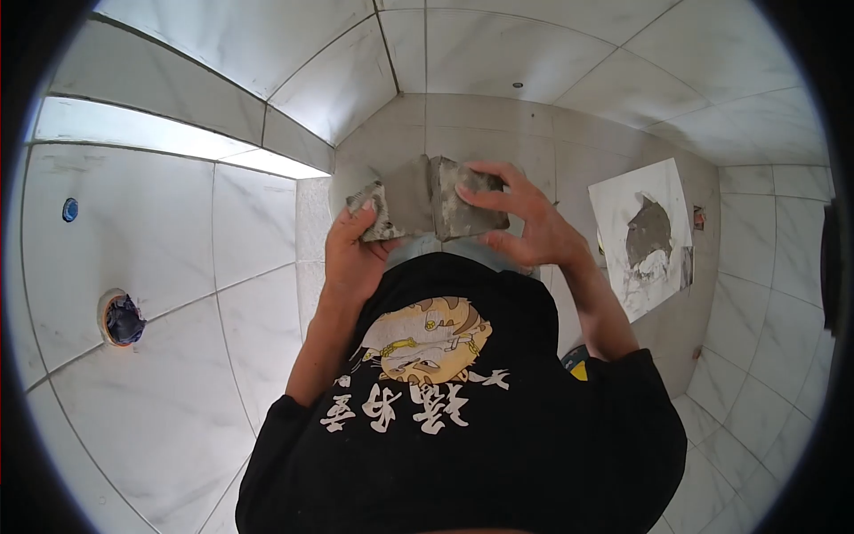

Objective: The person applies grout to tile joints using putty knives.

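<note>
In front of my chest, my left hand grips a grey, mortar-smeared slab by its left end, thumb on top and fingers underneath. Just right of it is a second grey block with a rough, pale-streaked face, clasped by my right hand with fingers over its upper side and thumb below. The two pieces stand edge to edge, a dark narrow seam between them. Their undersides are hidden from me.
On the right lies a white tile piece bearing a heap of grey mortar. Marbled tile walls surround me, with a lit ledge at left. A round pipe opening is stuffed with dark material; a blue cap sits above it.
</note>
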A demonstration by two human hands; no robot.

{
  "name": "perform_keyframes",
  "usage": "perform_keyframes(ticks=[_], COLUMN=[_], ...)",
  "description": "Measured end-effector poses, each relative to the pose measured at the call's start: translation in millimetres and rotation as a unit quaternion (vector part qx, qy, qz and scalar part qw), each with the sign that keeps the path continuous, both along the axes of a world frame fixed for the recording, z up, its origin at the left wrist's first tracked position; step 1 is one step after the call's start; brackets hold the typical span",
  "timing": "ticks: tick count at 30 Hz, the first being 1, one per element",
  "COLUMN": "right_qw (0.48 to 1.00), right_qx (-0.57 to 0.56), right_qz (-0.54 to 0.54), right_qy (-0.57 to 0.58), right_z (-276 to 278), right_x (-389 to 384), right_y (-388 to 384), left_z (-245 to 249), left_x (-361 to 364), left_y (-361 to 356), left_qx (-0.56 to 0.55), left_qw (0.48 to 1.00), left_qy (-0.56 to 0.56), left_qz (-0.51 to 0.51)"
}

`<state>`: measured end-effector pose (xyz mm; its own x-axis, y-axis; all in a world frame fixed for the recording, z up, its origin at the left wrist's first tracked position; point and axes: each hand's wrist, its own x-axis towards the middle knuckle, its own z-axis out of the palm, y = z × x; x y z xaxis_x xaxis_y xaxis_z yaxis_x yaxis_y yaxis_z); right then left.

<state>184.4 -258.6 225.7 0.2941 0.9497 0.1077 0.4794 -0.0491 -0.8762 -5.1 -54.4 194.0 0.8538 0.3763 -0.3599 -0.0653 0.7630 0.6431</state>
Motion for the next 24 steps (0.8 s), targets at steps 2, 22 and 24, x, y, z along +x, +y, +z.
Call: perform_keyframes(ticks=[2,22,24], right_qw=[0.999,0.989,0.981], right_qx=[-0.026,0.042,0.028], right_qz=[0.002,-0.007,0.005], right_qy=[-0.022,-0.142,-0.193], right_z=[-6,38,43], right_x=[9,23,24], right_y=[0,17,24], left_z=[-5,16,15], left_x=[-6,28,32], left_y=[9,40,42], left_qx=[0.021,0.085,0.093], left_qw=[1.0,0.993,0.992], left_qy=[-0.013,0.07,0.075], left_qz=[-0.008,-0.032,-0.035])
